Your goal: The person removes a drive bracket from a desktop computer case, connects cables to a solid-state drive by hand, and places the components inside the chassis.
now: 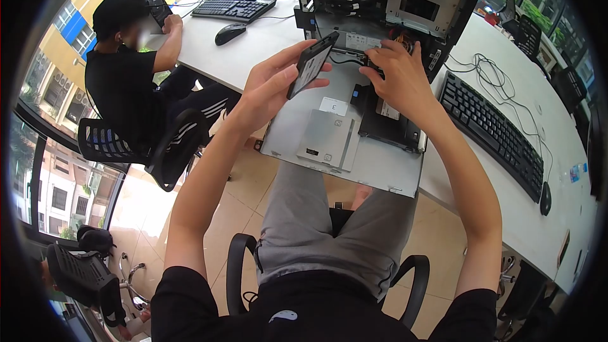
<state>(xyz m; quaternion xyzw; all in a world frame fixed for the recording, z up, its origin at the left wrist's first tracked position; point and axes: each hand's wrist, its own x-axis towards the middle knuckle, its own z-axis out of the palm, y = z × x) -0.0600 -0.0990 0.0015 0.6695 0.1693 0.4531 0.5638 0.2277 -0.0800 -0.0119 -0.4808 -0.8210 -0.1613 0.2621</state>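
Note:
My left hand [269,82] is closed on a thin black solid-state drive [311,66], held tilted above the metal side panel with its label side showing. My right hand [402,79] reaches into the opened desktop computer case [364,16]. Its fingers are bent but apart, and the thumb stands off from the index finger. A black cable [345,61] runs up to these fingertips; no grip on it can be made out. Below my right hand lies a black drive bracket [386,123] with a labelled part in it. A silver metal plate [326,139] sits to its left.
A small white card [334,106] lies on the panel. Keyboards [491,126] [234,7] flank the case, with a mouse [230,33] on the left and another mouse [545,199] on the right. Loose cables cross the white desk. A person [126,69] sits at the left.

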